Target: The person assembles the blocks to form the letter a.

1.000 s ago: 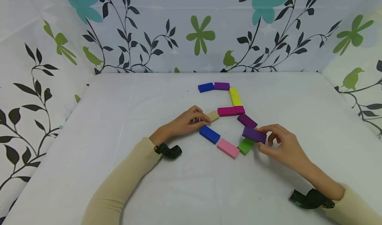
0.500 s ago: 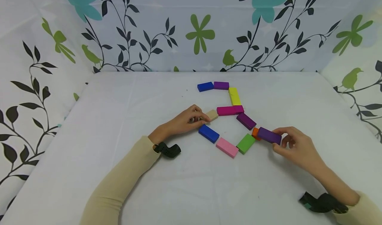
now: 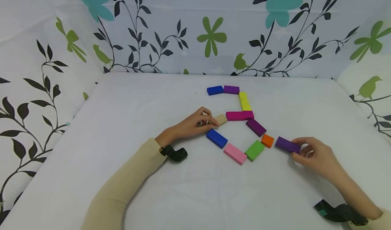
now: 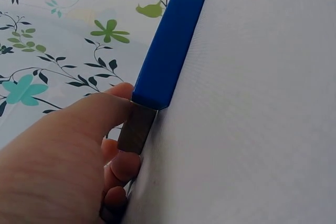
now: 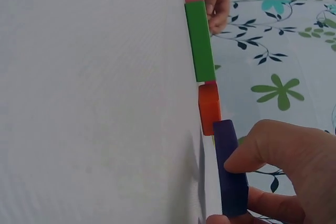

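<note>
My left hand (image 3: pixel 195 122) pinches a tan block (image 3: pixel 221 119) on the white table; its thumb and curled fingers flank that block in the left wrist view. A blue block (image 3: pixel 217 138) lies at the tan block's near end. Thumb and fingers of my right hand (image 3: pixel 317 157) grip the right end of a purple block (image 3: pixel 287 144), apart from and to the right of an orange block (image 3: pixel 267 140). Between blue and orange, a pink block (image 3: pixel 235 153) and a green block (image 3: pixel 255 150) continue the curve. Whether the purple block touches the table, I cannot tell.
Beyond the orange piece lie a dark purple block (image 3: pixel 256 127), magenta pieces (image 3: pixel 235 116) and a yellow block (image 3: pixel 244 101). At the far end are another purple block (image 3: pixel 231 90) and another blue block (image 3: pixel 215 90). A patterned cloth (image 3: pixel 171 6) stands behind the table.
My right hand has carried the purple block rightward from above the green and orange blocks, leaving both in plain sight. The left hand keeps its place at the tan block.
</note>
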### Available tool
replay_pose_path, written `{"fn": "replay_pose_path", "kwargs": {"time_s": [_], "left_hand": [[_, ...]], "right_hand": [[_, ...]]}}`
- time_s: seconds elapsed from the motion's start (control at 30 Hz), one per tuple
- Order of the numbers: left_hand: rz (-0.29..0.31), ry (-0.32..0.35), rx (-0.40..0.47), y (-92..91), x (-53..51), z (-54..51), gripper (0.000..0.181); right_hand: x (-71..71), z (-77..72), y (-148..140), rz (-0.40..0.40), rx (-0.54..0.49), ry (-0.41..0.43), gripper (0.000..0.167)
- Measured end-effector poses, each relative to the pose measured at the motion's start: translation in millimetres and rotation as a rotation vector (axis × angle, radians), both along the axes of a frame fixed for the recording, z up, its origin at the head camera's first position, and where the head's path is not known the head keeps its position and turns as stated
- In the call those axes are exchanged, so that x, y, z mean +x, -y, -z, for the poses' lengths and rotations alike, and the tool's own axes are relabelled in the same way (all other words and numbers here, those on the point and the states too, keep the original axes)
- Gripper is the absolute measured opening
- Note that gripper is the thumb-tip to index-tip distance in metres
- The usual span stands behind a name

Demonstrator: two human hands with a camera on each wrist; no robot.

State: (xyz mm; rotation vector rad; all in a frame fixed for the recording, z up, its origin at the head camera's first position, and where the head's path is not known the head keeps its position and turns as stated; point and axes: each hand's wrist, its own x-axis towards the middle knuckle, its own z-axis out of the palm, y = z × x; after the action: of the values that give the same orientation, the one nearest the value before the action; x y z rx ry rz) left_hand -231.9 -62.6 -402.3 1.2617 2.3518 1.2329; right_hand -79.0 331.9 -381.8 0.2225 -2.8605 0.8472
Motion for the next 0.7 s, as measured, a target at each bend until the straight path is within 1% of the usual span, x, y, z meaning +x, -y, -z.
{"fn": "replay_pose_path", "kwargs": {"time_s": [0.07,0.17,0.27,0.37,0.43,0.5,0.57,0.63,0.7], "left_hand": [[-0.019,0.005,0.024,-2.0,-2.2,0.9,0.024],[-0.103,0.026,0.075,-1.0,-3.1,1.3,0.026],[-0.193,0.076,0.117,-0.2,-1.3,1.3,0.029],[-0.254,0.138,0.137,1.7,2.1,0.1,0.031],[-0.286,0.167,0.145,3.6,5.1,-1.8,0.032],[-0.306,0.190,0.149,5.2,8.3,-3.3,0.033],[-0.310,0.195,0.147,5.8,11.4,-4.4,0.033],[-0.290,0.186,0.144,5.2,14.1,-4.2,0.034],[-0.258,0.167,0.128,3.6,16.4,-3.5,0.037]], "right_hand": [[1.3,3.7,-2,-0.008,0.001,0.000,0.037],[-0.4,8.7,-3,-0.044,-0.009,-0.024,0.037],[-1.3,11.9,-3,-0.082,-0.032,-0.038,0.038],[-1.9,14.7,0,-0.101,-0.064,-0.046,0.037],[-2.9,16.1,2,-0.111,-0.085,-0.063,0.036],[-4.1,16.9,3,-0.123,-0.106,-0.081,0.036],[-4.2,16.9,3,-0.128,-0.111,-0.097,0.037],[-3.4,17.1,1,-0.127,-0.109,-0.102,0.037],[-2.0,17.7,-1,-0.122,-0.098,-0.100,0.038]]}}
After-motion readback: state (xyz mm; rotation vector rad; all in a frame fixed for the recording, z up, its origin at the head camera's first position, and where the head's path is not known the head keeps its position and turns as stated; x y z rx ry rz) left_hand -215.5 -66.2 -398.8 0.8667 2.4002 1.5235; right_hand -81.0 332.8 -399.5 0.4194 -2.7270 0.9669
